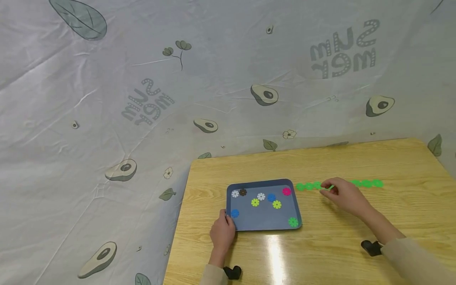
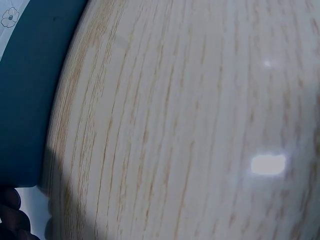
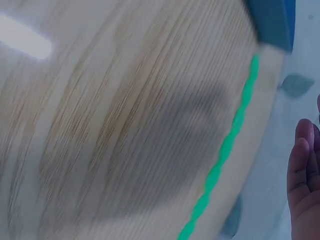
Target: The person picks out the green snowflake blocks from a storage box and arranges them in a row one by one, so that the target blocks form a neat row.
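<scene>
My left hand [image 1: 223, 231] grips the lower left corner of a blue-grey tray [image 1: 263, 219]. The left wrist view has the tray's side [image 2: 35, 90] and curled fingers [image 2: 11, 217] at its corner. Small notched plastic discs lie scattered on the tray, among them a pink disc [image 1: 286, 191], a brown disc [image 1: 243, 192] and a green disc [image 1: 293, 222]. To the tray's right, a row of green discs [image 1: 367, 183] runs along the table. Over the row's middle hovers my right hand [image 1: 343, 196], fingers loosely bent, nothing visible between them; it hides part of the row.
Everything lies on a wooden table [image 1: 327, 257], whose far edge meets a pale printed cloth [image 1: 228, 79]. More cloth hangs on the left. Black pieces [image 1: 371, 248] show at both wrists.
</scene>
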Demonstrator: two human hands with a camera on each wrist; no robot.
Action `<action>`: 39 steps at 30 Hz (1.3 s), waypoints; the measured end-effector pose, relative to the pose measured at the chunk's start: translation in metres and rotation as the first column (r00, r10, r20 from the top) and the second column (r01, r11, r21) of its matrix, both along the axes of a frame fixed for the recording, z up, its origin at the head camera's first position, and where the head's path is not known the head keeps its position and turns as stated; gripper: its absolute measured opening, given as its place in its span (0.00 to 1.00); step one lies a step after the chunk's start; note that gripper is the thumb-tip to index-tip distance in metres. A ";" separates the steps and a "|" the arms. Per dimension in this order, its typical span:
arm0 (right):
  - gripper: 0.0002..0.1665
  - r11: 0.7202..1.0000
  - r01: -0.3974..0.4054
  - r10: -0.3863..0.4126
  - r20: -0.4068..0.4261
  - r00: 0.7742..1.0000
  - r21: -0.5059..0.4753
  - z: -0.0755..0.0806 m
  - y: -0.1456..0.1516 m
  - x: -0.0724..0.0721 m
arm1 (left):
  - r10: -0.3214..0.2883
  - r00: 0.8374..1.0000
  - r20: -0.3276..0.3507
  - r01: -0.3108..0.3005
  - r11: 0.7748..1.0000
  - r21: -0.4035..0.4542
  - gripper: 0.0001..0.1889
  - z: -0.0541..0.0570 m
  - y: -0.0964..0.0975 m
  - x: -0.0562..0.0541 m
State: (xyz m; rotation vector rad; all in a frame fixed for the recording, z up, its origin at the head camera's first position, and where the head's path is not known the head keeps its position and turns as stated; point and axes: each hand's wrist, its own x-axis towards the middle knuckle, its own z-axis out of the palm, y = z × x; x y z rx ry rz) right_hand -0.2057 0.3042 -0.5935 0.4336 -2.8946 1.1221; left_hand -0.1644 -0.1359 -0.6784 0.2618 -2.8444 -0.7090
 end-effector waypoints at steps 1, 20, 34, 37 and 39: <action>0.13 1.000 -0.025 0.025 -0.017 1.000 -0.002 0.001 -0.009 0.002 | 0.000 1.000 0.002 0.000 1.000 0.000 0.11 0.000 0.000 0.000; 0.11 0.944 -0.300 0.315 -0.103 0.943 0.139 -0.019 -0.101 0.038 | -0.003 1.000 -0.005 0.003 1.000 0.009 0.10 0.004 -0.004 0.001; 0.13 0.951 -0.173 0.142 0.135 0.981 0.256 -0.014 -0.128 0.034 | -0.006 1.000 -0.013 0.006 1.000 0.011 0.10 0.002 -0.002 0.001; 0.13 0.945 -0.174 0.137 0.147 0.979 0.275 -0.013 -0.130 0.032 | -0.006 1.000 -0.011 0.006 1.000 0.012 0.10 0.002 -0.001 0.001; 0.14 0.941 -0.173 0.136 0.144 0.980 0.292 -0.013 -0.130 0.031 | -0.007 1.000 -0.008 0.007 1.000 0.014 0.10 0.001 -0.001 0.001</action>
